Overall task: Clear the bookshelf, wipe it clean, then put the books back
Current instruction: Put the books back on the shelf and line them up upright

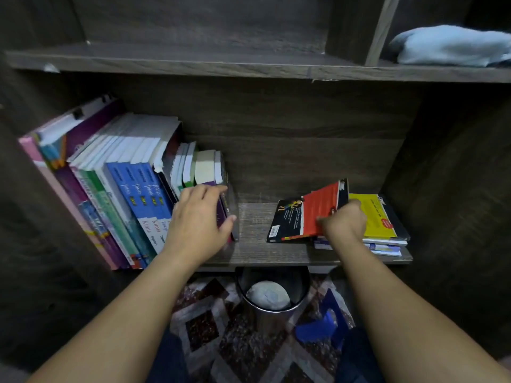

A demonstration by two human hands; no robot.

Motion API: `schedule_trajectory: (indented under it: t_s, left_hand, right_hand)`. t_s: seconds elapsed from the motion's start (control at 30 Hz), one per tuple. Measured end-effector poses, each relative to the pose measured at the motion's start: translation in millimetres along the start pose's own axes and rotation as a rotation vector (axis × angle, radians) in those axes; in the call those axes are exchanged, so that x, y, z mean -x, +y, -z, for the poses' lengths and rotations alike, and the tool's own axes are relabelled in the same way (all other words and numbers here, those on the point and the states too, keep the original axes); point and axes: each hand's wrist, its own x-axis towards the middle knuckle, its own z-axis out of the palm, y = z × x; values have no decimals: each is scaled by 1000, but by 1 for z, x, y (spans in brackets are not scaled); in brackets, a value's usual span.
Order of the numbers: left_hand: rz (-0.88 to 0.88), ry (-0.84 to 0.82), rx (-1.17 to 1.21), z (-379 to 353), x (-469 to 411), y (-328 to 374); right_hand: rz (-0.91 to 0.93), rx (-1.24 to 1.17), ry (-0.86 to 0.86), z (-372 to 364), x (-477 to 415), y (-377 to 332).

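While the left hand [199, 220] rests flat against the leaning row of books [132, 189], the right hand [344, 223] grips a red-and-black book [318, 212].
It lies on the stack [384, 241] at the dark wooden shelf's [257, 244] right, long axis left-right, right edge raised; bin [301, 286] on patterned carpet [249, 349] below.

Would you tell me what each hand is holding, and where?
Right hand pinches the red book at its near right corner; left hand rests on the purple book.
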Motion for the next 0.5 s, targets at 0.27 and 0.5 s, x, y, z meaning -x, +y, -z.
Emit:
schedule_trajectory:
  t_s: [0.27, 0.5]
  left_hand:
    - [41, 7, -4, 1, -7, -2]
    - [64, 54, 42, 4, -8, -7]
  right_hand:
    - [630, -153, -47, -31, 62, -34]
    - [686, -62, -191, -45, 79, -50]
